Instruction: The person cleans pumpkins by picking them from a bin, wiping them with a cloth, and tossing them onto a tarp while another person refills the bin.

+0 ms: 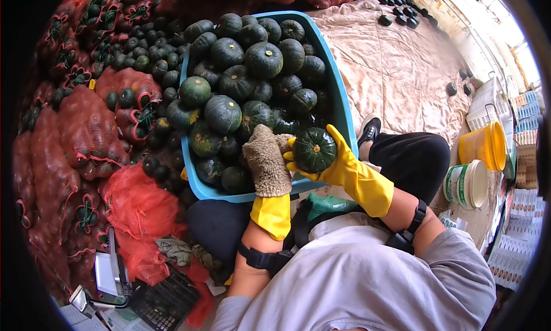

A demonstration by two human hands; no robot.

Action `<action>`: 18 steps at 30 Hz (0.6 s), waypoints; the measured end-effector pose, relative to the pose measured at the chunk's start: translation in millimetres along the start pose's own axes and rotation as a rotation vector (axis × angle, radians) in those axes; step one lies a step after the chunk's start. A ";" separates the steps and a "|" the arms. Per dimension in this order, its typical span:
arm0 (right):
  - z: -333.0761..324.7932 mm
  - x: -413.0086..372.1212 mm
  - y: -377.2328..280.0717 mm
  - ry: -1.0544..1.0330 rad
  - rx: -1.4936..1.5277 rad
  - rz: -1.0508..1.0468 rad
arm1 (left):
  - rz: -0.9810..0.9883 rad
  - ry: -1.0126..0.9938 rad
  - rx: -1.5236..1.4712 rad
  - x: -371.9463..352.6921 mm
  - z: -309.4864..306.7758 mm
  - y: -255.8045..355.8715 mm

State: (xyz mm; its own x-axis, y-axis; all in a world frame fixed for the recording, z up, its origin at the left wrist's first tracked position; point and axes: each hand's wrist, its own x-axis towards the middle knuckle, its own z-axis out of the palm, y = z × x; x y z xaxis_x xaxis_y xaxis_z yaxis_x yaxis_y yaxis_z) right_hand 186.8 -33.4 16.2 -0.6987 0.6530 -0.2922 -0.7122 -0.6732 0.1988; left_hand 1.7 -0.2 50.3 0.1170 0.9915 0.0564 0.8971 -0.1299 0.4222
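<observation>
A small dark green pumpkin (314, 150) rests in my right hand (350, 173), which wears a yellow rubber glove; the fingers wrap its left side and underside, and the thumb lies along its right. My left hand (267, 161) is inside a fuzzy brown wash mitt (268, 173) over a yellow glove. The mitt's tip points toward the pumpkin, close to its left side, and hides the fingers. Both hands are over the near end of a blue tub (342, 95), heaped with wet-looking green pumpkins (264, 60).
Red mesh sacks (92, 124) of pumpkins pile up at left, with loose pumpkins (143, 52) beside the tub. A keypad scale (160, 299) stands lower left. A beige quilt (396, 67) covers the floor. A yellow bucket (483, 147) and white bucket (466, 183) are at right.
</observation>
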 end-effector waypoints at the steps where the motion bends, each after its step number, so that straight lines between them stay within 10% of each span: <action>1: 5.8 -3.0 -2.0 0.046 0.004 -0.021 | -0.006 -0.002 0.011 2.2 0.3 -1.3; 4: 3.5 0.7 -8.7 0.370 -0.465 -0.311 | -0.035 -0.081 0.011 15.7 26.1 -30.7; 6: 19.8 -5.5 -13.6 0.571 -1.648 -0.467 | -0.044 -0.126 -0.120 22.0 28.1 -36.5; 9: 21.8 12.9 -23.1 0.861 -2.571 -0.172 | 0.280 0.084 0.035 6.1 11.6 -25.6; 13: -13.3 52.9 -34.2 1.029 -2.744 0.222 | 0.056 0.067 -0.429 12.7 32.5 -35.3; 18: 46.4 22.9 -30.4 0.835 -2.365 -0.156 | -0.227 0.106 -0.962 7.7 23.2 -37.7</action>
State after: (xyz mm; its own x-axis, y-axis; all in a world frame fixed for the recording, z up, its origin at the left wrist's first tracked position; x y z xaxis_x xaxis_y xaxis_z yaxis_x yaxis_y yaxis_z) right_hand 189.4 18.1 46.9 -0.1193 0.8921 -0.4357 0.8430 -0.1408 -0.5192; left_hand -21.4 12.3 13.8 -0.0951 0.9939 -0.0560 0.1606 0.0709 0.9845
